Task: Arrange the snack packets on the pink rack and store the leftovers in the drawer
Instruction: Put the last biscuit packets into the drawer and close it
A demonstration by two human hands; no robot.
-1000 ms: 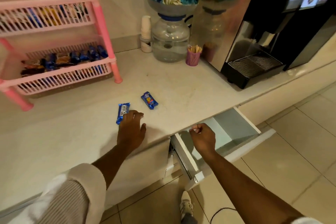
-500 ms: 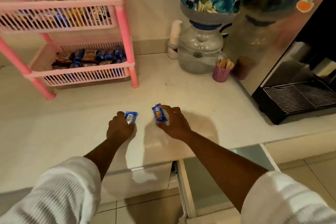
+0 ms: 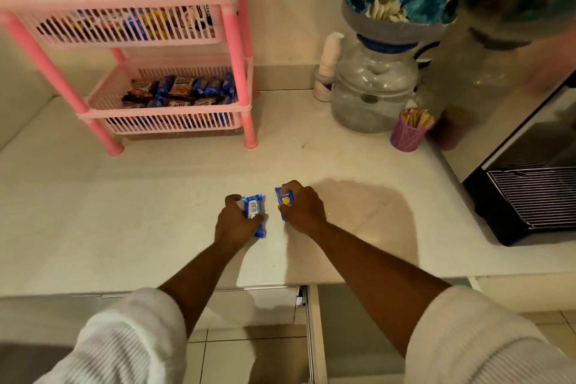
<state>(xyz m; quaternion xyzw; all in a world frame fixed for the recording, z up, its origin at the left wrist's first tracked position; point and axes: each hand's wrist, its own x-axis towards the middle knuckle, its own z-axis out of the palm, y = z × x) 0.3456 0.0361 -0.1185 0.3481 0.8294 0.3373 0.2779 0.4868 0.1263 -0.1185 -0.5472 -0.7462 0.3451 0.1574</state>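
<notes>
On the white counter, my left hand (image 3: 237,223) grips a blue snack packet (image 3: 254,208) with a white barcode patch. Just to its right, my right hand (image 3: 301,210) is closed on a second blue packet (image 3: 284,198) with a yellow and red print. The pink rack (image 3: 232,40) stands at the back left. Both of its tiers hold several packets (image 3: 184,92). Below the counter edge the drawer (image 3: 314,330) stands pulled out under my right forearm, its inside mostly hidden.
A water dispenser (image 3: 374,87) with a flowered cover stands at the back, with a white bottle (image 3: 327,72) beside it. A purple cup of wooden sticks (image 3: 408,132) sits in front. A coffee machine's black drip tray (image 3: 530,199) fills the right side.
My right hand left the drawer front and came up onto the counter, closing on the right packet. My left hand closed around the left packet. The view moved closer over the counter.
</notes>
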